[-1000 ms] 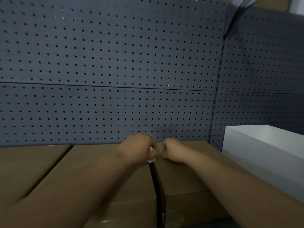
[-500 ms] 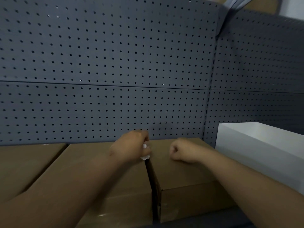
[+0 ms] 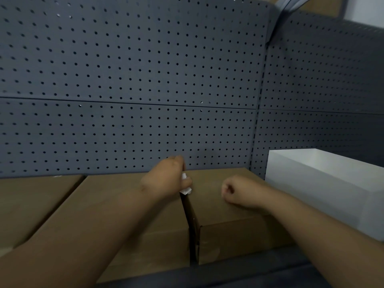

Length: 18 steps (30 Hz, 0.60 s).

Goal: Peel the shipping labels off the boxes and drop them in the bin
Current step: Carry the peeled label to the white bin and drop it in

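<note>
Three brown cardboard boxes stand side by side: the left box [image 3: 31, 202], the middle box [image 3: 116, 206] and the right box [image 3: 218, 206]. My left hand [image 3: 164, 179] hovers over the gap between the middle and right boxes and grips a crumpled white label [image 3: 185, 189], which pokes out below its fingers. My right hand [image 3: 236, 191] is curled into a fist above the right box and holds nothing that I can see. The white bin [image 3: 324, 183] stands at the right, beside the right box.
A dark grey pegboard wall [image 3: 135, 80] rises straight behind the boxes and turns a corner at the right behind the bin. A dark shelf surface [image 3: 239, 273] shows in front of the boxes.
My hands have drawn apart: the right hand moved to the right, away from the left. The left hand keeps the crumpled label. The view has shifted slightly right.
</note>
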### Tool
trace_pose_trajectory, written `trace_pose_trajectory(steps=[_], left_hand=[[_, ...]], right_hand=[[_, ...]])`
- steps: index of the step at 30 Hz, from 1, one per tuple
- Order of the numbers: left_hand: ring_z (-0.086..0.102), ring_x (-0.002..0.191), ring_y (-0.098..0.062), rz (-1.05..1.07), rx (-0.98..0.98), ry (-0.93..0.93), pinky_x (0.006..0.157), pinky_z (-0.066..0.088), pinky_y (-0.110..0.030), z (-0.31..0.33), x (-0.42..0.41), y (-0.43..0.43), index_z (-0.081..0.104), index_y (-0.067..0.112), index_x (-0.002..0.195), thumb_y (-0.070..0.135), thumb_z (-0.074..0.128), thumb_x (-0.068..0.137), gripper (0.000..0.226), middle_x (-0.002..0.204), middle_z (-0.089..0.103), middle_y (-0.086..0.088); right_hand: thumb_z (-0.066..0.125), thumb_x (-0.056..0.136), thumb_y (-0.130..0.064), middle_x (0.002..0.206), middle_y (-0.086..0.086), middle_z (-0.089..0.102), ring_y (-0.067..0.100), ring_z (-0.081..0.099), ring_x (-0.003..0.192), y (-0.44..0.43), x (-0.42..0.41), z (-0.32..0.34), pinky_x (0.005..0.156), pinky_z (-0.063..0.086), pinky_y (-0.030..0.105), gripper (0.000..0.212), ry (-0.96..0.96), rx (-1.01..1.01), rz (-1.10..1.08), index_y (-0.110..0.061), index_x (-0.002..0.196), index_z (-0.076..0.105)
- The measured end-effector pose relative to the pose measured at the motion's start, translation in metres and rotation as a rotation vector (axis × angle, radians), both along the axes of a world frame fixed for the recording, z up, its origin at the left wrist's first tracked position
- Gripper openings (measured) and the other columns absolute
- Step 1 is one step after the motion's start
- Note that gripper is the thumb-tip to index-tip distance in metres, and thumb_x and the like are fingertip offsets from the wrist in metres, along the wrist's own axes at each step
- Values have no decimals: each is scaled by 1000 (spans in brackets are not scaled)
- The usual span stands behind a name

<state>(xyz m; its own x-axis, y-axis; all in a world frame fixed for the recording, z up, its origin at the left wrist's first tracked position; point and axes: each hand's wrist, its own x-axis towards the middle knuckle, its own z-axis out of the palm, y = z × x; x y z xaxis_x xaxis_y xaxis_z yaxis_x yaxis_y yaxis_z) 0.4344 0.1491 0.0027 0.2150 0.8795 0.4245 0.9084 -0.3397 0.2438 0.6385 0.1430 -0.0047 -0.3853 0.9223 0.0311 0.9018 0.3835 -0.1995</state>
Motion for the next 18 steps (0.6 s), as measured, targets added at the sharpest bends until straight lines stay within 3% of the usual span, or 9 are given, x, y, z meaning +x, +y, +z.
trace_pose_trajectory(steps=[2,4,8,12,16,18], left_hand=[[55,88,-19,10,46,26,68,39,-26,1,1,-4,55,11,99,28,58,84,23,96,56,-2],[58,86,-20,29,120,91,67,38,-26,3,0,-9,59,12,95,30,57,83,22,93,61,-1],[58,82,-18,29,220,146,67,42,-27,6,-3,-19,61,14,91,34,53,85,22,85,59,2],[58,82,-18,-3,254,177,67,40,-27,7,-3,-25,63,14,90,36,50,87,26,86,61,0],[57,80,-17,-24,269,192,66,39,-26,6,-6,-28,63,14,86,35,48,87,26,84,59,1],[57,80,-17,-34,264,195,66,39,-26,6,-8,-29,61,15,84,35,48,87,24,83,57,2]], right_hand=[[54,94,-25,85,-16,52,-1,50,79,-15,-14,-5,76,42,15,6,-10,-34,148,-30,92,56],[55,94,-25,80,-19,50,-4,47,75,-20,-13,-5,70,38,10,7,-8,-36,174,-29,96,59],[54,94,-23,89,-9,59,6,54,85,-15,7,0,67,39,11,11,56,23,-45,-20,96,64],[55,93,-22,89,-13,55,3,51,84,-30,-9,-8,71,40,11,9,7,-4,115,-23,95,63],[53,93,-20,86,-9,56,8,53,86,-27,5,1,68,40,15,18,13,45,-74,-27,77,55],[51,93,-19,85,-8,55,7,51,83,-30,2,0,66,39,13,18,-7,51,-71,-26,77,53]])
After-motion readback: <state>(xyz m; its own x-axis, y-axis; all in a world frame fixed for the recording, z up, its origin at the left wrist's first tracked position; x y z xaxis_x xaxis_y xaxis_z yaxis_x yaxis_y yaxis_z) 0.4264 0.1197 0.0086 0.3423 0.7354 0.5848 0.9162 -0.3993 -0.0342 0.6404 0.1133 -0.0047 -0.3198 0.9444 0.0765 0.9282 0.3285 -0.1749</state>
